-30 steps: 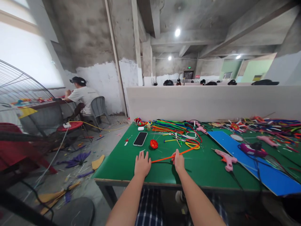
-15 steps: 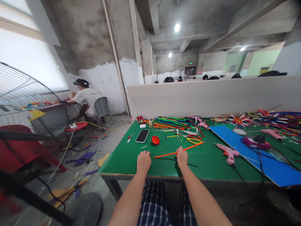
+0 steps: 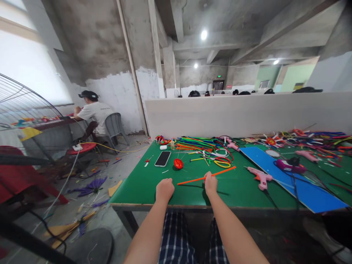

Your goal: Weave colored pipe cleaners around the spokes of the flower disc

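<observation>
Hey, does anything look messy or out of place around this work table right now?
Yes. Purple and yellow scraps litter the floor left of the green table. The right hand pinches an orange stick; the left hand rests fisted.

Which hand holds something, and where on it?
Right hand pinches the orange stick near its middle. Left hand is closed on the green table, seemingly holding nothing.

Two bare arms and checked clothes

The person's left hand and right hand have no gloves, rings or watch on them. Both arms are bare, with no sleeves showing. Lower down, the dark blue and white checked cloth covers the lap, with thin white lines crossing into squares.
</observation>
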Tool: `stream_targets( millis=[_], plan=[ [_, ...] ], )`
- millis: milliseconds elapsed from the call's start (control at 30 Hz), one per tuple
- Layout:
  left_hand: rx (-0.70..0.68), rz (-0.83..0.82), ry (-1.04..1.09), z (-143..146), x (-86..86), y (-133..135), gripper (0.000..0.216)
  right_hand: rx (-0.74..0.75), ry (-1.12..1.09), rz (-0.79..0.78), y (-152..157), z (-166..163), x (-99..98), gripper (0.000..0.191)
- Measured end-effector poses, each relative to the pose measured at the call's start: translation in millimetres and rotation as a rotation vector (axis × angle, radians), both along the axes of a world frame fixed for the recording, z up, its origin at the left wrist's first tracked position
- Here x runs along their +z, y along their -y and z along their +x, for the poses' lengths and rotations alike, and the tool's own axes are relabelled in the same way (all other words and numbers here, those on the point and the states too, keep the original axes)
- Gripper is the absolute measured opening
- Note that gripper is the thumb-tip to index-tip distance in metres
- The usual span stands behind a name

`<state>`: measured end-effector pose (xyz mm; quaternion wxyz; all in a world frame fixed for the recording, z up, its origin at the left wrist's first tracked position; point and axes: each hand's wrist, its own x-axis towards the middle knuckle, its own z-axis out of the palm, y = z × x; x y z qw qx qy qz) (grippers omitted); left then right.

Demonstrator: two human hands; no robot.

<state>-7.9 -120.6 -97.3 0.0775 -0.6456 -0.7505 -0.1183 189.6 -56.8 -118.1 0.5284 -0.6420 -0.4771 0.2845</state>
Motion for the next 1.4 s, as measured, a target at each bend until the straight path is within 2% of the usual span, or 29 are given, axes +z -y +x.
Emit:
stream_targets(
  millis=[500, 1100, 1300, 1400],
  plan=[
    [0.008, -0.105, -0.010, -3.6, -4.9, -12.8, 0.025, -0.022, 0.015, -0.013, -5.2, -1.4, -1.4, 0.042],
    [-0.027, -0.166, -0.006, -0.7, 2.3, -13.1, 0.026, -0.037, 0.259, -0.087, -1.5, -2.0, 5.6, 0.049],
    [-0.091, -0.127, 0.013, 2.3, 5.3, -3.3, 0.024, -0.017, 0.276, -0.084, -1.3, -2.3, 7.0, 0.051],
    [-0.148, -0.056, 0.042, 9.7, 8.1, 9.4, 0.023, -0.014, 0.289, -0.085, -0.3, -2.9, 7.9, 0.051]
  ],
)
